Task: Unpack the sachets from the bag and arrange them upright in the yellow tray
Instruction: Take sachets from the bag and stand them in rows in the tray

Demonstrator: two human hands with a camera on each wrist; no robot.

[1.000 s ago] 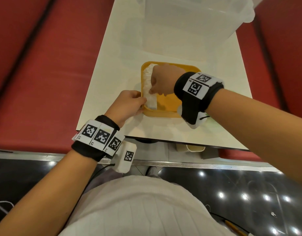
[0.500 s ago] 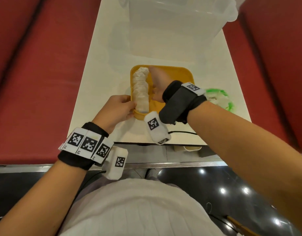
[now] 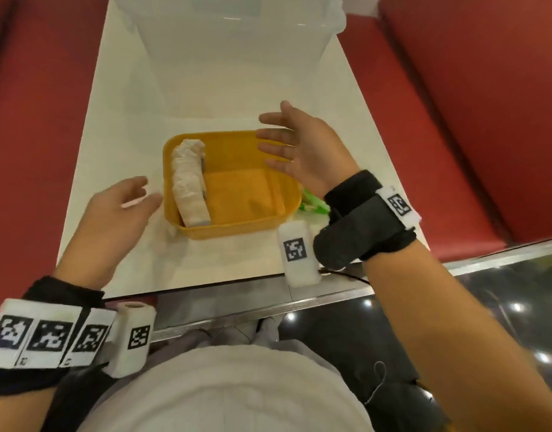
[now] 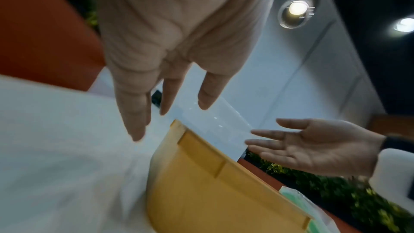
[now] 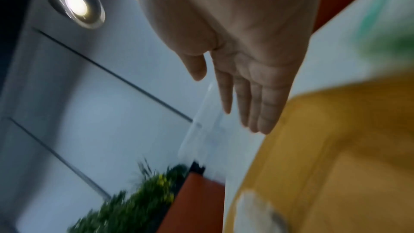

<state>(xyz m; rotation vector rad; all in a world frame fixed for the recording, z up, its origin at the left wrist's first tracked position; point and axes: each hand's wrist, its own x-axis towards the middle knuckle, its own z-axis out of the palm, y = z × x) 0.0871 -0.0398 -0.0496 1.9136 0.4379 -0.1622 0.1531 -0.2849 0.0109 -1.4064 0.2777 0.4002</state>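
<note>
The yellow tray [image 3: 281,210] sits on the white table near its front edge. A row of white sachets [image 3: 189,182] stands upright along the tray's left wall. My left hand [image 3: 119,210] hovers just left of the tray, fingers straight, holding nothing. My right hand [image 3: 299,148] hangs above the tray's right far corner, fingers spread and empty. A green-and-clear bag [image 3: 312,204] lies right of the tray, mostly hidden by my right wrist. The left wrist view shows the tray's outer wall [image 4: 212,183], my left fingers [image 4: 134,112] and my right palm [image 4: 313,146].
A large clear plastic bin [image 3: 231,57] stands at the far end of the table, behind the tray. Red bench seats [image 3: 474,120] run along both sides. The table's front edge [image 3: 206,288] is close to my body.
My left hand has let go of the tray's near left corner and drawn back. My right hand has lifted off the sachets and swung right, fingers spread.
</note>
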